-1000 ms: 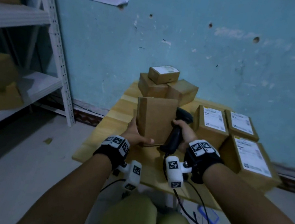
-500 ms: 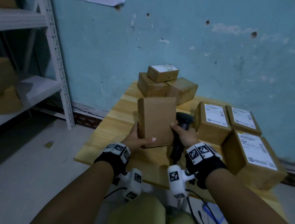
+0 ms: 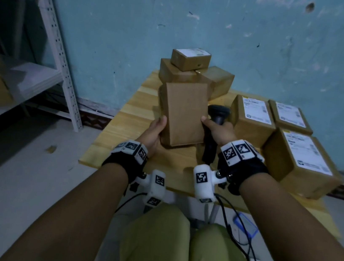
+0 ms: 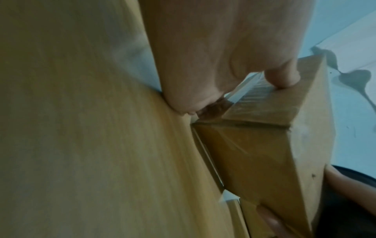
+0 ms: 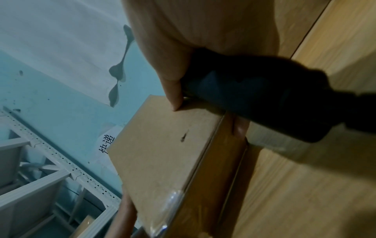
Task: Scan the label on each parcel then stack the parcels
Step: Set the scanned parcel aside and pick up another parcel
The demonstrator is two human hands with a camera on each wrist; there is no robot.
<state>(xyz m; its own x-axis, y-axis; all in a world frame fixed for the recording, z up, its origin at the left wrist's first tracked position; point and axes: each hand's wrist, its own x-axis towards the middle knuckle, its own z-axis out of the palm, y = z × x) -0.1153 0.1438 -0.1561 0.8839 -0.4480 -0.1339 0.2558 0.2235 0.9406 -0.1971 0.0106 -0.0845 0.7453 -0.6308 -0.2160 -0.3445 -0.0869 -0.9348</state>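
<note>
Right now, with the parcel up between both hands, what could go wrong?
1. The right hand grips the scanner and only its thumb touches the held parcel, so that grip looks weak; the parcel may slip.
2. No label shows on the parcel's upper face, so it may get stacked unscanned.
3. The stack behind already stands uneven; a nudge might topple its top box.

Person is wearing black wrist bands [image 3: 241, 171] on both bare forearms; white blocks [image 3: 235, 150] printed with black square-code markers are ringing each band; white camera pods [image 3: 203, 182], each showing own marker, are hanging under wrists; thin black cables [image 3: 239, 228] are trailing from pods; olive-green trousers [image 3: 159, 245] are covering both legs.
</note>
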